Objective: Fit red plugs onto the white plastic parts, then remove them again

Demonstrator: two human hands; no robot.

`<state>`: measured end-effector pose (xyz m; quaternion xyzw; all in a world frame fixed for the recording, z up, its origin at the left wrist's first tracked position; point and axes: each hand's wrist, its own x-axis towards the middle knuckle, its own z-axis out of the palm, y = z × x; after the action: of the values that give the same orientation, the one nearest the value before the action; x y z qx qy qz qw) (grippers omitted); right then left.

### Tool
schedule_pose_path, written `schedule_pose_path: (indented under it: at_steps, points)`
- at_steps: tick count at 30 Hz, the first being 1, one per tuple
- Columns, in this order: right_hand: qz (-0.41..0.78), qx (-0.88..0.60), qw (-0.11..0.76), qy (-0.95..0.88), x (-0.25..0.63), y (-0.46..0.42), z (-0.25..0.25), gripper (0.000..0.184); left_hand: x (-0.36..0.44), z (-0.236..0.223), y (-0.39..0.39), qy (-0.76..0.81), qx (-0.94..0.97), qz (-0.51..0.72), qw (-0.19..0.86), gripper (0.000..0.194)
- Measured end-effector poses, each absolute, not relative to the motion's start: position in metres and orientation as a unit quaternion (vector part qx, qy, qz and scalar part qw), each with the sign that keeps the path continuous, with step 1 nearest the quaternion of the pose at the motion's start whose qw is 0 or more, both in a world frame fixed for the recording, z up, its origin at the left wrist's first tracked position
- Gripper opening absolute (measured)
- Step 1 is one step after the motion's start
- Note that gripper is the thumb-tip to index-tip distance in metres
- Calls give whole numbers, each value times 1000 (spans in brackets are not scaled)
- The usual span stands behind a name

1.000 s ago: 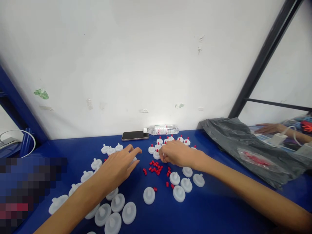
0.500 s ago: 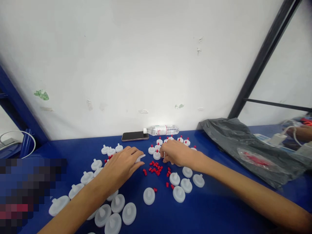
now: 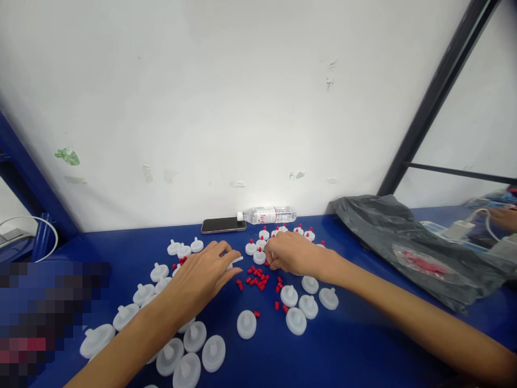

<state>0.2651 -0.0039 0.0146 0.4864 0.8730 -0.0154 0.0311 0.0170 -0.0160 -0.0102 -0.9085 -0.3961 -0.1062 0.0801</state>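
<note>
Disc (image 3: 235,262) in left hand (image 3: 204,268) has shifted rightward.

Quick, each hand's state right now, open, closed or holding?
Left hand: holding a white disc.
Right hand: curled, cannot tell whether holding anything.

1. The person's bare left forearm (image 3: 139,331) is slanting forward and rightward.
2. The left hand (image 3: 202,269) is facing palm down, its thumb (image 3: 229,277) and bent fingers holding a pinch.
3. The bare right forearm (image 3: 398,302) is slanting forward and leftward.
4. The right hand (image 3: 291,253) is curling its fingers downward, back uppermost, well apart from the left.
</note>
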Motion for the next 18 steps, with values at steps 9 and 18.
schedule_pose_path:
  at_steps: [9,18]
  points:
    - [0,484,17,875,260,0,6,9,18,-10,-17,-394,-912,-94,69,26]
    - [-25,488,-22,872,260,-10,18,8,18,-11,-17,-401,-909,-100,54,28]
